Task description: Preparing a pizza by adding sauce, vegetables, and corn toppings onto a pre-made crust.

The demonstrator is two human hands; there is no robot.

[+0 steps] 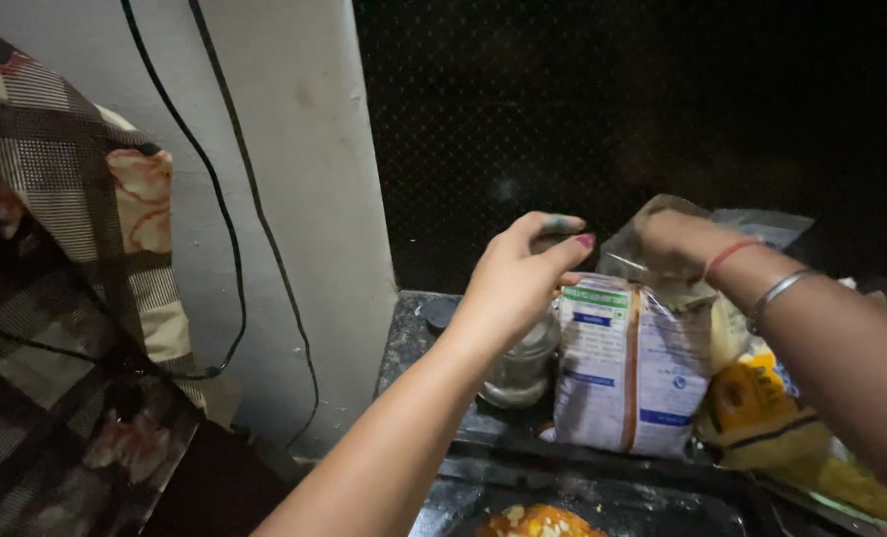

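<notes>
While both arms reach over a dark counter, the left hand hovers half-curled, fingers loosely bent, holding nothing, just above a small steel jar. Beside it, the right hand pinches the clear plastic top of a white packet with blue and green labels. A yellow packet leans at its right.

A white packet with an orange stripe, a yellow bag, and brown checked floral cloth.
</notes>
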